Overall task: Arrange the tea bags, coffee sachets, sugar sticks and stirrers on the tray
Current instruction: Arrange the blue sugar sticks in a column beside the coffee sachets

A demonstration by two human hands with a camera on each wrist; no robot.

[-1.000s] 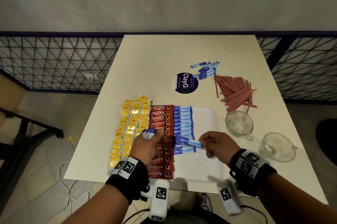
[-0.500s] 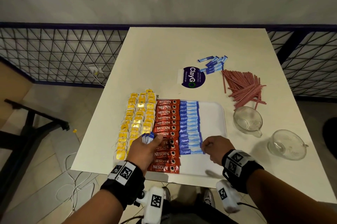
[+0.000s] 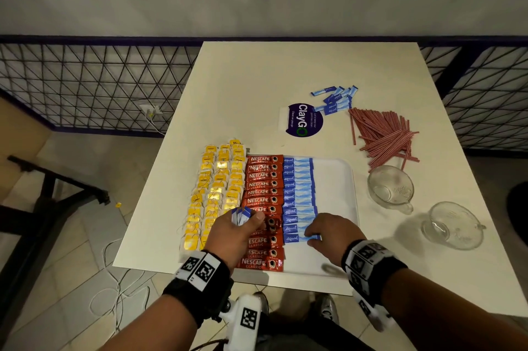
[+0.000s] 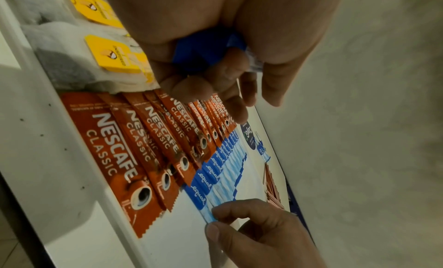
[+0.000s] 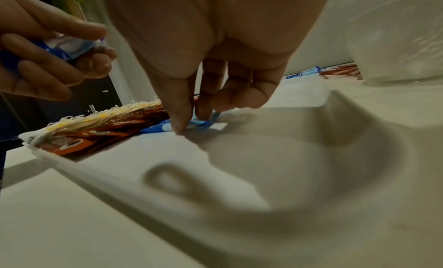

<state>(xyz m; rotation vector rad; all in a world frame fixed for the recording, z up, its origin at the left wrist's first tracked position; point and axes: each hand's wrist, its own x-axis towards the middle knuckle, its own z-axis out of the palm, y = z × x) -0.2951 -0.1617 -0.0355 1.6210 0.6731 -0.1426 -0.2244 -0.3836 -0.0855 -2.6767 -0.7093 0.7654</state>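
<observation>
White tray w/ tea bags, coffee sachets, sugar sticks.

On your tray, tea bags lie left, coffee sachets middle, sugar sticks right; stirrers lie behind on the table.

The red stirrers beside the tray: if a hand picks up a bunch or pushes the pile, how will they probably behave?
The red stirrers look thin, straight and very light, so a push would probably scatter them. They lie loose and criss-crossed on the table, so a grabbed bunch may come up uneven. Whether they roll cannot be judged: their cross-section is too small to see.
</observation>
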